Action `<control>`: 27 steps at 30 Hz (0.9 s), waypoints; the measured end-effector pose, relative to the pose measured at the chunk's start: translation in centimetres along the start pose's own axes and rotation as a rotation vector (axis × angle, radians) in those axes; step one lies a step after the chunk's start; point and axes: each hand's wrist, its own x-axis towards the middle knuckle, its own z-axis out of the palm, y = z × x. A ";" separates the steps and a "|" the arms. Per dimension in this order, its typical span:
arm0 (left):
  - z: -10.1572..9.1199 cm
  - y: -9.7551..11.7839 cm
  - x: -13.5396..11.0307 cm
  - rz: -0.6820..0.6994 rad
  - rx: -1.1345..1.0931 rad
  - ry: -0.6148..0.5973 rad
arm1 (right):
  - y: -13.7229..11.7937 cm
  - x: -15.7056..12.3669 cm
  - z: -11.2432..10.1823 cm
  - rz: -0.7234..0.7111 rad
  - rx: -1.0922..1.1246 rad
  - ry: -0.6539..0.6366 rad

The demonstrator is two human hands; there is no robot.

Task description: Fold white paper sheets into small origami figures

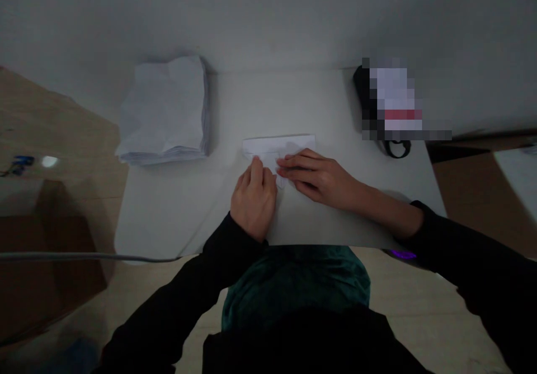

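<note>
- Head view: folded white paper (277,146) is lying on the white table (168,217), long axis running side to side.
- Left hand (253,198) is bunching its fingers at the near edge; pinching or pressing, cannot tell.
- Right hand (316,175) is resting flat across the paper's right half, fingers extended leftward.

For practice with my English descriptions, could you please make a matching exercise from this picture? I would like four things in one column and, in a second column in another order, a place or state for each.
Things:
1. left hand
2. right hand
3. stack of white paper
4. folded white paper

Places or states:
A. Piled at the far left of the table
B. Fingers stretched out, pointing left across the sheet
C. Lying under both hands, near the table's middle
D. Curled, with fingers on the sheet's near edge

Pairs: 1-D, 2-B, 3-A, 4-C
</note>
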 end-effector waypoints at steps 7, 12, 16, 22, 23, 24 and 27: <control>-1.8 -2.3 3.2 -0.205 0.026 -0.011 | 0.1 0.1 -0.2 0.012 0.013 0.004; -2.0 -4.8 8.0 -0.188 -0.167 0.197 | 0.5 0.0 -0.3 0.029 0.039 0.015; -1.0 -3.4 11.6 0.153 -0.381 0.193 | 0.6 0.1 -0.6 0.046 0.064 0.035; 0.9 -1.2 11.1 0.298 -0.204 0.163 | 0.8 0.0 -0.6 0.100 0.080 0.077; 1.1 -1.6 10.5 0.331 -0.180 0.140 | 0.9 0.0 -0.6 0.111 0.085 0.082; 1.2 -2.2 9.9 0.336 -0.168 0.135 | 1.1 -0.1 -0.5 0.119 0.088 0.087; 1.2 -4.4 8.0 0.350 -0.174 0.129 | 1.4 -0.2 -0.4 0.145 0.100 0.122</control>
